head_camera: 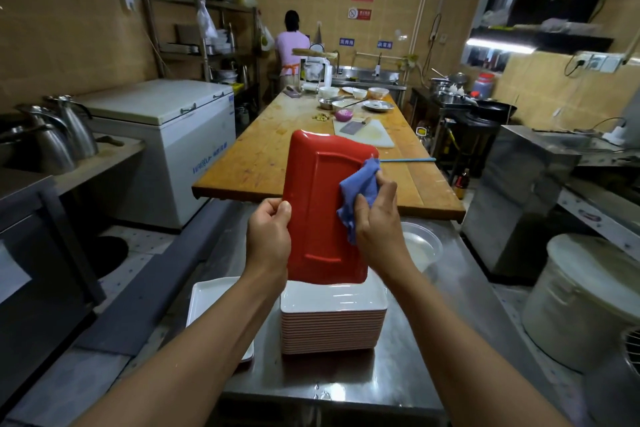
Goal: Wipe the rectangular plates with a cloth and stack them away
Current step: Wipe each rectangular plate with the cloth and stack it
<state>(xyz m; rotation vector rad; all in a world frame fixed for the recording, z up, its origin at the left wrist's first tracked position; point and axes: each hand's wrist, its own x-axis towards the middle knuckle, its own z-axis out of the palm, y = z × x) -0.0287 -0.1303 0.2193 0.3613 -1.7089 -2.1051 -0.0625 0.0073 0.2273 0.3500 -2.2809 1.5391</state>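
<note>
A red rectangular plate (320, 204) stands upright in the air with its underside toward me. My left hand (269, 236) grips its left edge. My right hand (379, 218) holds a crumpled blue cloth (358, 192) against the plate's right side. Directly below, on the steel counter (346, 378), sits a tall stack of rectangular plates (333, 322), white on top with red rims. A separate white plate (207, 302) lies to the left of the stack, partly hidden by my left forearm.
A round white basin (424, 246) sits on the counter behind my right hand. A long wooden table (263, 156) with bowls and a cutting board stretches ahead. A white bucket (581, 302) stands right, a chest freezer (166, 128) left. A person stands far back.
</note>
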